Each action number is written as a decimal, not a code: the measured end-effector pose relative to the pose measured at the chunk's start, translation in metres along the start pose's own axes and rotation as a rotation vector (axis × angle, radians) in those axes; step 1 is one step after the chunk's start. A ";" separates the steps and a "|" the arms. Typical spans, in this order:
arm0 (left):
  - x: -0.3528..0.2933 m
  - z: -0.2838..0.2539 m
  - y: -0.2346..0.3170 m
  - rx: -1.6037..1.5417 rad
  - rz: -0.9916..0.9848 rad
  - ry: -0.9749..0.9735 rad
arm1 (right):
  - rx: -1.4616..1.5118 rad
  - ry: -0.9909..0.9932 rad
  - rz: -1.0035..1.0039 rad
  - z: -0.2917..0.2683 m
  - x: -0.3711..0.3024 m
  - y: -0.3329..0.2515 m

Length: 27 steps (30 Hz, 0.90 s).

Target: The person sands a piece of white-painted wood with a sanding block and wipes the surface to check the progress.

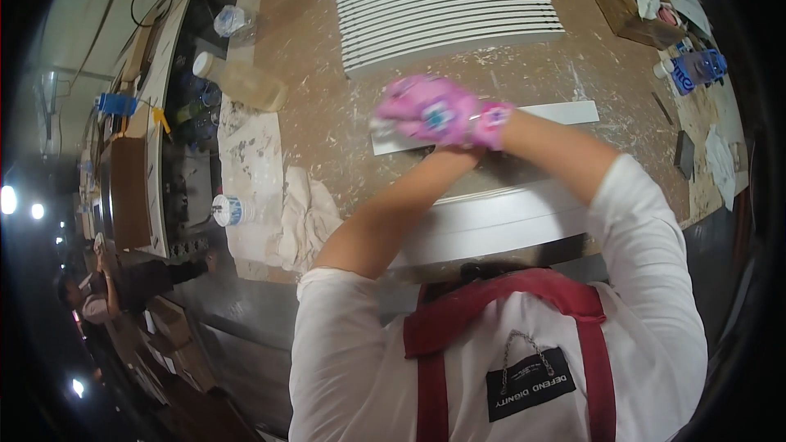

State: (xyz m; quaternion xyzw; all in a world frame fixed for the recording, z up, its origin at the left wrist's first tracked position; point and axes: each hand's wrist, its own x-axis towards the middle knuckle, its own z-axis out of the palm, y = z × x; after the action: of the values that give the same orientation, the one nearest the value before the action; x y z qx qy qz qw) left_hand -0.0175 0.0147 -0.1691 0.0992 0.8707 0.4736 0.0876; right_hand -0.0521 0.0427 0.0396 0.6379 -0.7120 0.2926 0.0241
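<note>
A pink flowered glove covers my right hand (434,110), which reaches leftward across a narrow white slat (557,113) on the worktable. Its fingers are curled, with something whitish and blurred at their tips. My left forearm (401,205) comes up beneath my right wrist. My left hand is mostly hidden there, so its fingers cannot be made out. Closer to me lies a wider white board (491,225) along the table's near edge. Beyond my hands, many white slats (446,12) lie side by side in a block.
At the left of the brown, paint-marked table (319,123) are a large jug of yellowish liquid (246,86), a white tub (229,210) and a crumpled cloth (303,221). On the right are a blue-labelled bottle (696,69), a dark block (684,154) and a wooden box (630,12). Another person (123,286) is at far left.
</note>
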 end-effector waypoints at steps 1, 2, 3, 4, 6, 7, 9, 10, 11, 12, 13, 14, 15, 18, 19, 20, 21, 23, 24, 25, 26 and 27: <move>0.005 -0.006 0.050 0.047 0.084 -0.146 | -0.049 -0.192 0.143 0.009 -0.008 0.010; -0.001 -0.036 0.106 0.114 0.154 -0.250 | -0.084 -0.381 0.231 0.018 0.001 0.011; -0.006 -0.052 0.129 0.645 0.212 -0.241 | -0.083 -0.383 0.221 0.022 0.012 0.008; -0.007 -0.056 0.132 0.645 0.204 -0.233 | -0.032 -0.428 0.405 0.029 0.020 0.009; -0.004 -0.054 0.138 0.597 0.185 -0.246 | -0.092 -0.423 0.391 0.046 0.016 0.036; -0.004 -0.048 0.120 0.594 0.161 -0.227 | -0.086 -0.437 0.364 0.045 0.018 0.047; 0.010 -0.028 0.079 0.365 0.383 0.052 | -0.364 -0.191 0.278 0.031 0.014 0.066; 0.016 -0.045 0.104 0.417 0.380 -0.025 | -0.208 -0.212 0.555 0.002 0.004 0.065; 0.013 -0.064 0.116 0.092 0.297 -0.009 | -0.137 -0.143 0.568 -0.020 -0.015 0.066; 0.020 -0.070 0.096 0.571 0.323 0.086 | -0.067 -0.082 0.558 -0.038 -0.024 0.064; 0.034 -0.086 0.113 0.247 0.226 -0.025 | -0.109 0.060 0.344 -0.058 -0.068 0.074; 0.041 -0.093 0.079 0.658 0.418 0.049 | -0.071 0.112 0.442 -0.087 -0.072 0.047; 0.044 -0.094 0.106 0.590 0.263 -0.112 | -0.069 0.222 0.547 -0.113 -0.121 0.051; 0.037 -0.089 0.105 0.467 0.372 -0.046 | 0.180 0.674 1.056 -0.151 -0.241 0.054; 0.033 -0.087 0.101 0.493 0.369 -0.014 | 0.342 0.814 1.152 -0.155 -0.273 0.052; 0.031 -0.086 0.099 0.524 0.363 0.021 | 0.318 0.886 1.257 -0.151 -0.291 0.048; 0.031 -0.085 0.102 0.519 0.393 0.004 | 0.297 0.913 1.271 -0.145 -0.313 0.047; 0.031 -0.082 0.109 0.541 0.311 -0.012 | 0.186 0.748 1.276 -0.131 -0.354 0.047; 0.031 -0.082 0.111 0.545 0.323 -0.022 | 0.163 0.750 1.274 -0.123 -0.356 0.048; 0.032 -0.082 0.114 0.553 0.328 -0.022 | 0.135 0.756 1.273 -0.116 -0.356 0.050; 0.033 -0.079 0.119 0.559 0.333 -0.021 | 0.197 0.791 1.284 -0.102 -0.368 0.061; 0.031 -0.085 0.115 0.576 0.324 -0.016 | 0.193 0.652 1.401 -0.104 -0.330 0.050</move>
State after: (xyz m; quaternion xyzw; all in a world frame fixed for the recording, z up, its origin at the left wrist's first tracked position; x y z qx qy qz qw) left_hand -0.0577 0.0157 -0.0283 0.2610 0.9411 0.2147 -0.0136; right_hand -0.0729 0.3856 -0.0281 -0.0797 -0.8773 0.4730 -0.0140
